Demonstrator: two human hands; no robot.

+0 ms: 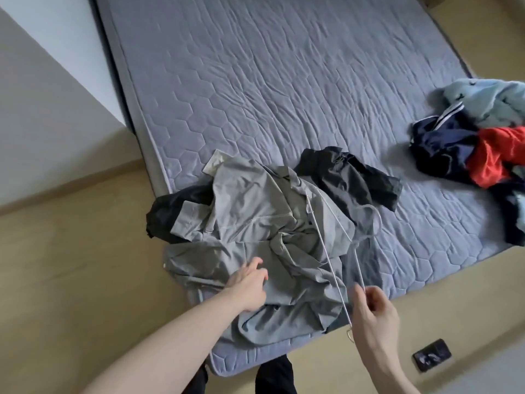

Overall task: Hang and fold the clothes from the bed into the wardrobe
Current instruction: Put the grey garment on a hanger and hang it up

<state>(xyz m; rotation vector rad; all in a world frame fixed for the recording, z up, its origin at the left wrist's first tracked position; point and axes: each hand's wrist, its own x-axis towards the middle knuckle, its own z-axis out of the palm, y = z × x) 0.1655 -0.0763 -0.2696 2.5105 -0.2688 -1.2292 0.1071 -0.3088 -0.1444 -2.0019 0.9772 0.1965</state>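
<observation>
Our right hand (372,311) pinches the thin hanger (335,268); our left hand (250,285) rests open on the grey shirt (255,220) at the bed (284,81) corner. We should find the collar first.

We reach both bare forearms forward over the near edge of the bed. Our left hand (250,285) lies palm down, fingers spread and slightly curled, pressing flat near the bed's near edge. Our right hand (372,311) is raised beside it, wrist bent, thumb and forefinger pinched together, the other fingers loosely curled. The two hands stay apart.
</observation>
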